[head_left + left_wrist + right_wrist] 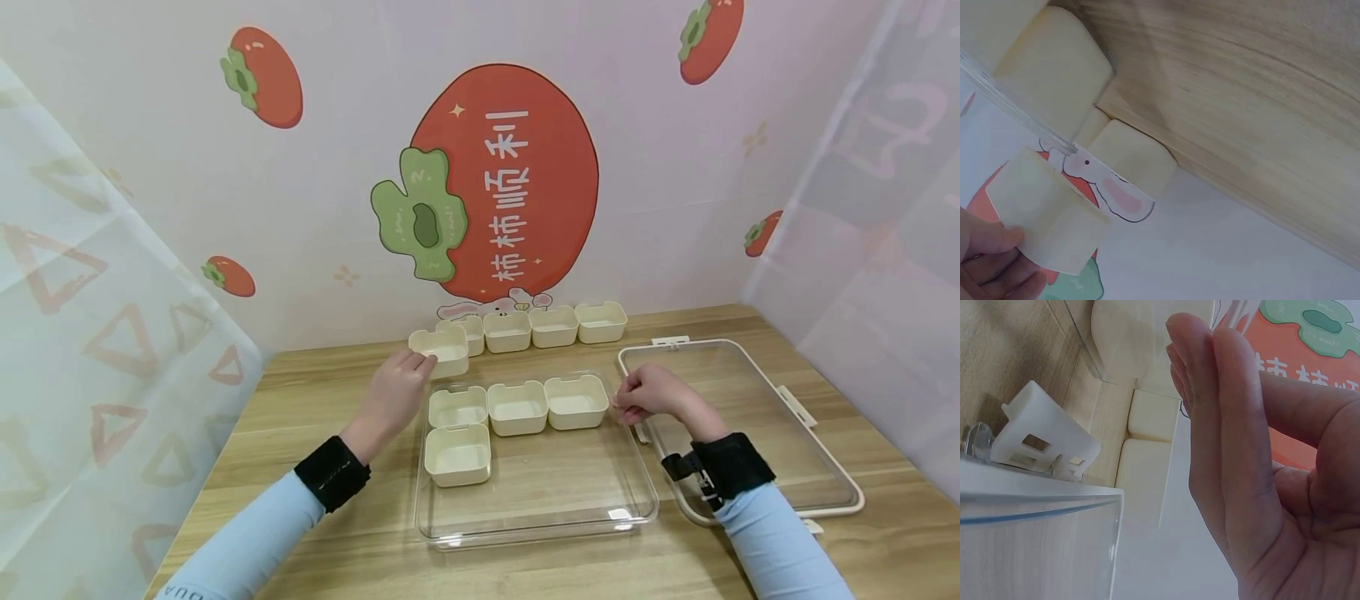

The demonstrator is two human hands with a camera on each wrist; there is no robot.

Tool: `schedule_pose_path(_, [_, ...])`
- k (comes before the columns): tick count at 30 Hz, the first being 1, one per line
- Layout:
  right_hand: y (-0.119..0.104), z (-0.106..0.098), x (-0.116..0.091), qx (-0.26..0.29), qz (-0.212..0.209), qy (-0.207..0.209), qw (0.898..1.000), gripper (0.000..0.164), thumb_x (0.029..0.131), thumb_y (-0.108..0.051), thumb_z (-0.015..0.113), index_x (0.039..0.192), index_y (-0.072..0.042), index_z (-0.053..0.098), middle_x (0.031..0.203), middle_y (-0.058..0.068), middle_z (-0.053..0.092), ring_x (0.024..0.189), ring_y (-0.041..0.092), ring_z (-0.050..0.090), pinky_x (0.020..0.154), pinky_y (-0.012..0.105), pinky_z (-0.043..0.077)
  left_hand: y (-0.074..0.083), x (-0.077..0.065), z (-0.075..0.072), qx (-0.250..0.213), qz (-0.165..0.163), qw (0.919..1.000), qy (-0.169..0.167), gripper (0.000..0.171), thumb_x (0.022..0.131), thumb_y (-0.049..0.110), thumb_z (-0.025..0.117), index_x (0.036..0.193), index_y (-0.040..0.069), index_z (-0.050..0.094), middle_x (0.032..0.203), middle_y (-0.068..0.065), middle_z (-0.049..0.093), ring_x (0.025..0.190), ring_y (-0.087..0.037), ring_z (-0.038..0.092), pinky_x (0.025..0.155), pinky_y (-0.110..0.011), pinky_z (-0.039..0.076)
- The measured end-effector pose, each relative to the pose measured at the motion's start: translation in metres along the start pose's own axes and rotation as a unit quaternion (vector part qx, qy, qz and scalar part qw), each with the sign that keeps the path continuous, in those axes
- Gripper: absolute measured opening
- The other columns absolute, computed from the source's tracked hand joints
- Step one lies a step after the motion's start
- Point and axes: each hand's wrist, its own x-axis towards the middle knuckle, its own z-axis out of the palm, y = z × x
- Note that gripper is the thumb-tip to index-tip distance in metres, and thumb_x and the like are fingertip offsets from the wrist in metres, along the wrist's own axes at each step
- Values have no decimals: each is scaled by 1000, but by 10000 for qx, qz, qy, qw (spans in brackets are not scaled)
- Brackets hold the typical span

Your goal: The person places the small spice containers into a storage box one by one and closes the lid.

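Note:
My left hand (397,383) pinches a small cream box (442,350) by its near side, holding it above the table behind the tray's back left corner. The left wrist view shows thumb and fingers on that cream box (1047,212). Several like it stand in the clear tray (562,500): a back row with the box (517,408) in its middle, and one front left box (457,456). My right hand (656,396) is at the tray's right rim near the back corner, fingertips and thumb meeting at the rim; the thumb tip is hidden in the right wrist view.
Along the wall, several more cream boxes (555,327) stand in a row. A clear lid (750,433) with a white frame and latches lies on the wooden table (322,483) to the right, beneath my right wrist. Patterned walls enclose the back and sides.

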Motion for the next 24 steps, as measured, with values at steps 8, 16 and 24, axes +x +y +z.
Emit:
schedule_pose_path(8, [0, 0, -1, 2, 0, -40, 10000, 19, 89, -4, 57, 89, 14, 63, 71, 9, 67, 62, 12, 66, 63, 31, 57, 16, 2, -11, -116, 176, 9998, 38, 31, 69, -13, 60, 95, -1, 70, 82, -10, 71, 79, -22, 64, 77, -30, 52])
schedule_pose_path(16, [0, -1, 0, 55, -2, -62, 10000, 19, 89, -3, 56, 90, 15, 62, 72, 10, 67, 62, 12, 66, 63, 30, 57, 29, 5, -20, -244, 234, 9994, -19, 33, 70, -11, 53, 96, 0, 71, 83, -9, 71, 80, -21, 65, 79, -30, 52])
schedule_pose_path(24, [0, -1, 1, 65, 36, -54, 10000, 17, 89, -2, 57, 89, 14, 62, 69, 7, 66, 61, 11, 66, 63, 31, 57, 40, 5, -24, -297, 332, 9989, 142, 32, 71, -11, 53, 93, 3, 72, 80, -7, 71, 76, -19, 65, 74, -28, 53])
